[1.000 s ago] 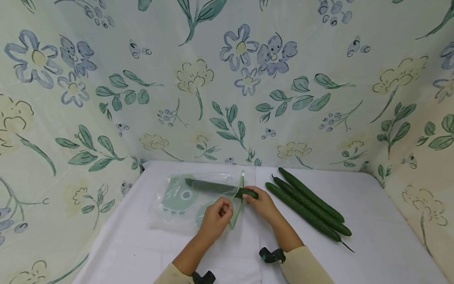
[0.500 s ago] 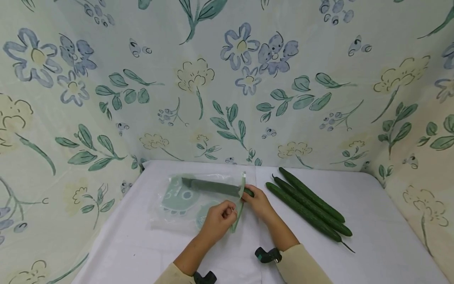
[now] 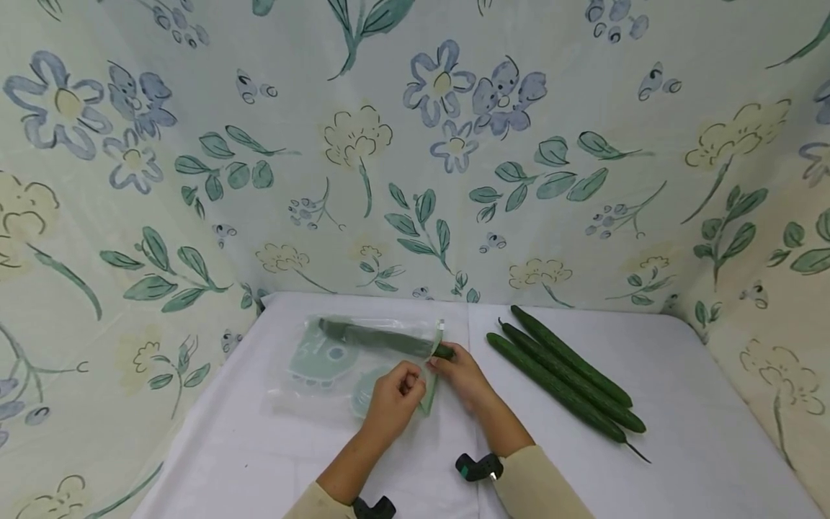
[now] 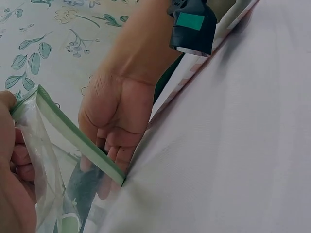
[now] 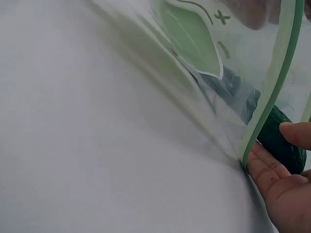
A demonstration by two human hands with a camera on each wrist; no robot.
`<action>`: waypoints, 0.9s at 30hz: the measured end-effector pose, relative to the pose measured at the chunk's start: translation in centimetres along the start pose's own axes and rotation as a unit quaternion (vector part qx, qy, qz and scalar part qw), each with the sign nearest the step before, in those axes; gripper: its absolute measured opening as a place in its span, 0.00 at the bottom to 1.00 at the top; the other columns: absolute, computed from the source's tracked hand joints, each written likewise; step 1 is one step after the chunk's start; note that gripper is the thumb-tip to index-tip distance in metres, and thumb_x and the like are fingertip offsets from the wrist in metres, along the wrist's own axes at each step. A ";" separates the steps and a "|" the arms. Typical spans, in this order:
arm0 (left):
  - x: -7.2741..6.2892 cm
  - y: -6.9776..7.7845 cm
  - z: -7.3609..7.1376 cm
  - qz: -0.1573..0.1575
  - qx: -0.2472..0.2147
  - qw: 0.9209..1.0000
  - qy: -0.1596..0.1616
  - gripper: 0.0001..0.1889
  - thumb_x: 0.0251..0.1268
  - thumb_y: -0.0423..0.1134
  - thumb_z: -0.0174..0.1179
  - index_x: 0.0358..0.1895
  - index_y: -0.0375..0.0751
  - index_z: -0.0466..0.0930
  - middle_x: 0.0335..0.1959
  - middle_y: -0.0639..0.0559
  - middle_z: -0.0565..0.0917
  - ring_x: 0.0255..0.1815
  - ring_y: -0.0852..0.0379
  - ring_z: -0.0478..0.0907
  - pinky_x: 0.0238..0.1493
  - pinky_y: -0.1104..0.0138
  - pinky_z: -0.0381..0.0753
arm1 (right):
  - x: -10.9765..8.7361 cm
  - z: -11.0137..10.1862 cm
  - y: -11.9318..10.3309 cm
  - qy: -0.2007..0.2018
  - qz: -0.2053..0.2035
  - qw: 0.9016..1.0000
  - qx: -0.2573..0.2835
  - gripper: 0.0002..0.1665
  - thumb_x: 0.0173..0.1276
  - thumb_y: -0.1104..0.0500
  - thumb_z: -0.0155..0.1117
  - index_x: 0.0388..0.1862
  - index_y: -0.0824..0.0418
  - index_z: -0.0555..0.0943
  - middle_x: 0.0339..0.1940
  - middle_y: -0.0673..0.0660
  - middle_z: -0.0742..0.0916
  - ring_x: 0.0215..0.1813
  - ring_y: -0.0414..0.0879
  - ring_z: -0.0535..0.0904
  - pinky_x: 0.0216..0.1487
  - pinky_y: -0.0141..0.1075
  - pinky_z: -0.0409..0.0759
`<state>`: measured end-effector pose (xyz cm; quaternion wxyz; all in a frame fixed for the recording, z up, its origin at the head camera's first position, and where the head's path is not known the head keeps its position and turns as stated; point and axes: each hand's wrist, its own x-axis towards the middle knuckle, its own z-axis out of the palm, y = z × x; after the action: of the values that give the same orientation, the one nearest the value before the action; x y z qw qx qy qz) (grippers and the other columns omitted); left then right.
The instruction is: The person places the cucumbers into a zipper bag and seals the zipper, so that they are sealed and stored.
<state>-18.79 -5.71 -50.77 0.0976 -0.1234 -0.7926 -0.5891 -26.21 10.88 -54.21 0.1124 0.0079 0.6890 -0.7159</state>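
Note:
A clear zip bag (image 3: 285, 404) with pale green prints and a green rim lies on the white-covered table. Most of one dark green cucumber (image 3: 379, 337) is inside it, along its far side, and the near end pokes out of the mouth. My left hand (image 3: 393, 400) pinches the bag's rim, holding the mouth apart. At the right, my right hand (image 3: 468, 378) grips the cucumber's protruding end. The right wrist view shows the thumb on top of the cucumber end (image 5: 284, 141) and fingers beneath, beside the green rim (image 5: 272, 92).
Three long cucumbers (image 3: 564, 375) lie side by side, slanting, to the right of my right hand. White cloth (image 3: 700, 432) covers the table. Floral fabric (image 3: 415, 180) hangs behind and at both sides.
My right hand has moved left, and the cucumber has slid deeper into the bag, so less of it sticks out. My left hand still pinches the rim.

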 end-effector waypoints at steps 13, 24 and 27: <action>-0.5 3.1 -0.6 0.005 -0.003 0.999 0.039 0.06 0.62 0.22 0.59 0.32 0.37 0.77 0.22 0.51 0.73 0.21 0.69 0.65 0.22 0.77 0.65 | 0.7 1.1 0.7 0.048 -0.019 0.997 -0.055 0.24 0.71 0.60 0.65 0.62 0.69 0.74 0.55 0.67 0.87 0.48 0.44 0.87 0.49 0.30 0.83; -0.2 2.9 -0.7 0.000 -0.010 0.999 0.051 0.06 0.60 0.21 0.59 0.32 0.35 0.78 0.21 0.52 0.73 0.19 0.68 0.65 0.22 0.78 0.63 | 0.4 1.1 0.8 0.040 -0.014 0.998 -0.045 0.24 0.75 0.60 0.60 0.64 0.70 0.70 0.56 0.70 0.86 0.54 0.49 0.87 0.58 0.34 0.82; -0.2 2.9 -0.7 -0.003 -0.008 0.999 0.052 0.05 0.60 0.22 0.59 0.32 0.35 0.78 0.21 0.52 0.73 0.19 0.68 0.65 0.22 0.78 0.63 | 0.5 1.2 0.8 0.048 -0.027 0.997 -0.058 0.23 0.74 0.60 0.61 0.65 0.65 0.73 0.50 0.66 0.89 0.51 0.48 0.88 0.55 0.35 0.84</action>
<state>-17.68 -5.57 -48.02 0.1359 -0.0913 -0.7821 -0.6013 -26.33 9.58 -55.03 0.0600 0.0171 0.7340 -0.6763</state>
